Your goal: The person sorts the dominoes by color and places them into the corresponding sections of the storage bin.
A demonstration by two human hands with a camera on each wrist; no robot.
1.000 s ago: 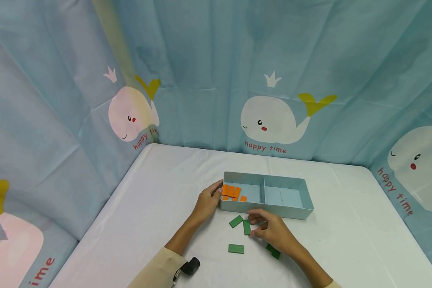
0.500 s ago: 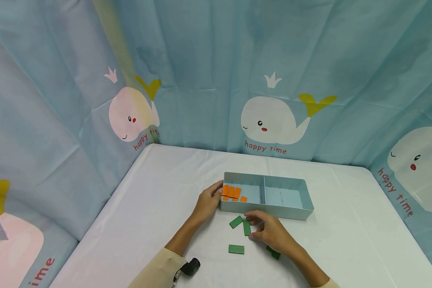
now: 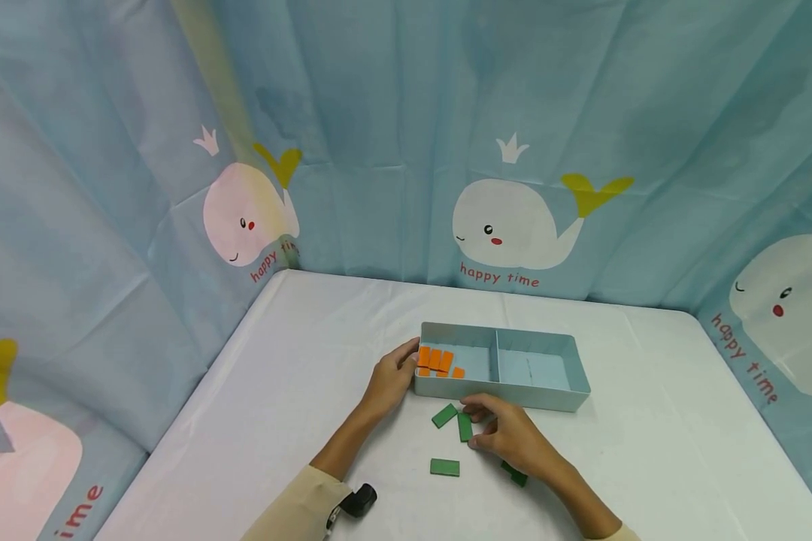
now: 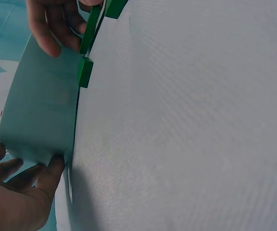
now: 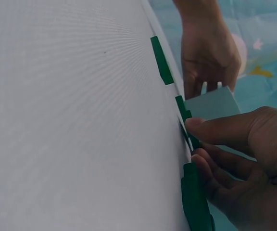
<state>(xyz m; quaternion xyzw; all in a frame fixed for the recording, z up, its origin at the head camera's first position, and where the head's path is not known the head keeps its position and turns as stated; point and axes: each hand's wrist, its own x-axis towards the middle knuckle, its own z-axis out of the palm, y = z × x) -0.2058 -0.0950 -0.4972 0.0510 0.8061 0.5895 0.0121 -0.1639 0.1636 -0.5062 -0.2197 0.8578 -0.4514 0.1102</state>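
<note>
A light blue two-compartment box (image 3: 537, 398) stands on the table, with several orange dominoes (image 3: 436, 359) in its left compartment. My left hand (image 3: 387, 383) rests its fingertips against the box's left end; the left wrist view shows them lined up along that end wall. In front of the box my right hand (image 3: 514, 432) pinches a green domino (image 3: 465, 427) between thumb and fingers. Another green domino (image 3: 444, 415) lies close to its left. A third domino (image 3: 444, 467) lies nearer the person, and more green ones (image 3: 514, 473) are partly hidden under the right wrist.
The white-covered table (image 3: 298, 353) meets a blue curtain (image 3: 379, 225) printed with whales at its back and sides. A divider (image 3: 496, 357) splits the box; nothing lies in its right compartment. A black device (image 3: 360, 500) is strapped on the left wrist.
My right hand shifts slightly to the left at the green domino, fingers closing on it. The left hand and the box stay where they were.
</note>
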